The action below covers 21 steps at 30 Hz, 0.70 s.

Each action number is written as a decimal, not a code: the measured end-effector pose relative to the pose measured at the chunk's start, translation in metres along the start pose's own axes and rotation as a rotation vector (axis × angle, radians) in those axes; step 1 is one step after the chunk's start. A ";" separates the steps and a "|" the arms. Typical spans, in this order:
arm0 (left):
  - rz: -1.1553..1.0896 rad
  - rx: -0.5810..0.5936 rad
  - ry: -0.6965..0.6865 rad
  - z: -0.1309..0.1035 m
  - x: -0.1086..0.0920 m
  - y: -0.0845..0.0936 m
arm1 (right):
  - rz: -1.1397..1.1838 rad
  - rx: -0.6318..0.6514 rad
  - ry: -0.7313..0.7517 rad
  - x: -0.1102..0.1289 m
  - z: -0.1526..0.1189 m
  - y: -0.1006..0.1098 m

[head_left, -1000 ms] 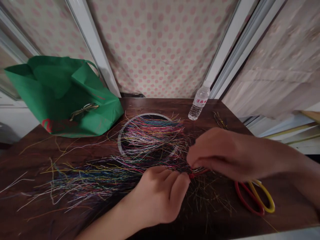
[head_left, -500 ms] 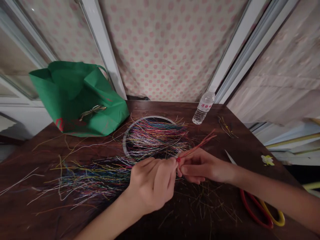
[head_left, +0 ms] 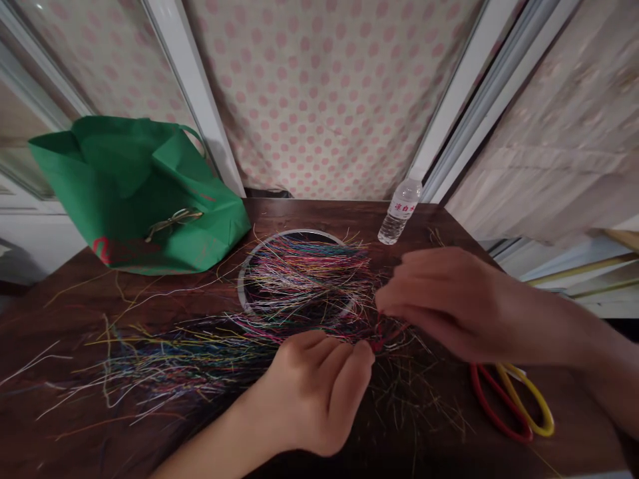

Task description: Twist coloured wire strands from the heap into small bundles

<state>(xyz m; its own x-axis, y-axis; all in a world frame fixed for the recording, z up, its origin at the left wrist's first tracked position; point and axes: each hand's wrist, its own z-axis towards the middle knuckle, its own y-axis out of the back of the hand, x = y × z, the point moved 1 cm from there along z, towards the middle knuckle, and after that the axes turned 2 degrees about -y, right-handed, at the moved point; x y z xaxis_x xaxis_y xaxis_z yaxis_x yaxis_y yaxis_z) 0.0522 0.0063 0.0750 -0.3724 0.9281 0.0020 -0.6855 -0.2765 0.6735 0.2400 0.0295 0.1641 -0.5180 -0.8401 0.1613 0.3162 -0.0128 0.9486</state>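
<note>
Head view: my left hand [head_left: 319, 389] curls its fingers [head_left: 357, 362] tight, pinching the red thread [head_left: 384, 336] at the gathered end of the coloured strands [head_left: 224, 346] spread over the counter [head_left: 60, 439]. My right hand [head_left: 449, 303] pinches the same thread from above, just beside the scissors [head_left: 514, 406].

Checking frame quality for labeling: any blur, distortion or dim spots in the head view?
Head view: the right hand is motion-blurred, the left hand sharper; wide-angle distortion splays the window frames outward; the dark table is dimly lit, so the fine threads blend into it; no strong glare.
</note>
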 end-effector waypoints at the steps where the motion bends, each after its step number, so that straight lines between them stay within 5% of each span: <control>1: -0.004 -0.006 -0.015 0.000 -0.001 0.002 | 0.099 0.067 -0.004 -0.007 0.008 0.003; 6: 0.003 -0.055 -0.064 0.002 -0.006 0.011 | 0.646 0.491 -0.074 -0.038 0.035 -0.006; 10: 0.032 -0.102 -0.026 0.002 -0.003 0.016 | 1.183 0.612 -0.201 -0.053 0.030 -0.045; 15: 0.134 -0.160 0.062 0.005 0.004 0.015 | 1.546 0.424 -0.303 -0.043 0.003 -0.091; 21: 0.156 -0.195 0.167 0.004 0.011 0.009 | 1.386 0.133 -0.461 -0.008 -0.019 -0.080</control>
<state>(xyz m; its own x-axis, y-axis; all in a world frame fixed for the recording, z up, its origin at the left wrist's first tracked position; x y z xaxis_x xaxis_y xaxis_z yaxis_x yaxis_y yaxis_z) 0.0450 0.0148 0.0839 -0.5694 0.8212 -0.0385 -0.7131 -0.4701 0.5201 0.2340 0.0269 0.0820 -0.0779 0.1063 0.9913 0.7011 0.7128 -0.0213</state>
